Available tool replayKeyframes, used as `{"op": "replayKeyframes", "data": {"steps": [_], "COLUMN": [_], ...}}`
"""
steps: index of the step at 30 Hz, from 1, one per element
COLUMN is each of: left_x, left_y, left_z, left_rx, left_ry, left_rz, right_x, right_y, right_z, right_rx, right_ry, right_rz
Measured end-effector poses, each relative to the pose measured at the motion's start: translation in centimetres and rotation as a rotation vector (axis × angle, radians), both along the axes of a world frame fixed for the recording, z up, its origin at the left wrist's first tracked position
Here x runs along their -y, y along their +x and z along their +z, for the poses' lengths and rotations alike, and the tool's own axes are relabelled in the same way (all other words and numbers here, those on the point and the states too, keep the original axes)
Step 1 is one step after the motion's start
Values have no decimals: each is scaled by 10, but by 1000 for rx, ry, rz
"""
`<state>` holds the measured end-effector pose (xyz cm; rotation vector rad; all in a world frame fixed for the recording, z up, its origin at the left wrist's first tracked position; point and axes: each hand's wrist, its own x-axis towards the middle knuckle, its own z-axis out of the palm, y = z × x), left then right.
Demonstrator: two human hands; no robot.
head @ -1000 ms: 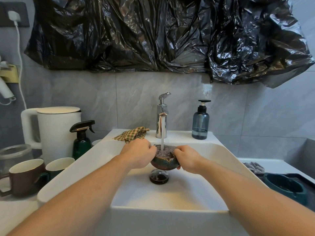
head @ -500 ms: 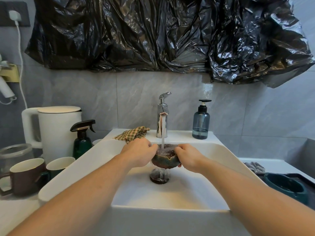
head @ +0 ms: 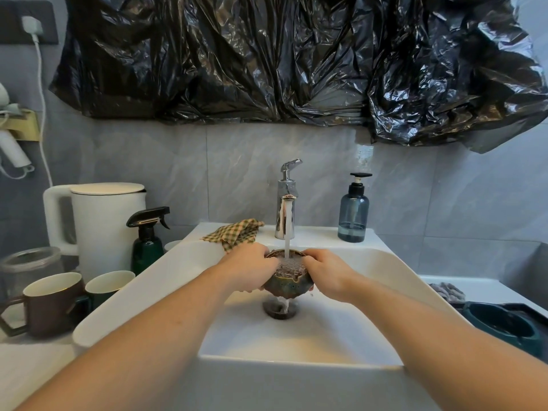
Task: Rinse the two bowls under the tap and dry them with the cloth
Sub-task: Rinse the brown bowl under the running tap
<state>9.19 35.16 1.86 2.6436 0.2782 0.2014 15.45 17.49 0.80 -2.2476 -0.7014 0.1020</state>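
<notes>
Both hands gripping one bowl (head: 287, 284) over the sink (head: 385, 264): left hand (head: 248, 269) curled round the left side of the rim, right hand (head: 329, 272) curled round the right side, fingers closed on the wall of the bowl. Bowl held directly under the tap (head: 286, 215), above the drain (head: 280, 310), clear of the sink floor. Opening facing up, tilted slightly toward the camera; small spout on the near rim pointing toward the person. Round in outline, so no long axis to report. Water stream (head: 286, 232) falling vertically into the bowl, foaming inside and spilling over the near edge down to the drain.

Checked cloth (head: 234, 234) lying crumpled on the back left ledge of the sink, just beside the left hand, not touched. Second bowl (head: 501, 326), dark green, standing upright on the table to the right of the sink, well apart from both hands. Soap bottle (head: 353, 216) upright on the back ledge, right of the tap. Spray bottle (head: 147, 244), kettle (head: 100, 229) and two mugs (head: 53, 301) on the table to the left.
</notes>
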Motion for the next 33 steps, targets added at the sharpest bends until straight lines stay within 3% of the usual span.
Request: {"op": "replayKeyframes", "data": {"steps": [10,33], "left_x": [7,-5], "left_y": [2,7], "left_z": [2,-6], "left_rx": [4,249], "left_ry": [-203,53], "left_rz": [-51,-141], "right_x": [0,3], "right_y": [5,1], "right_z": [-2,1], "right_rx": [-12,-20], "right_ry": [56,33], "right_rz": [-18,13]}}
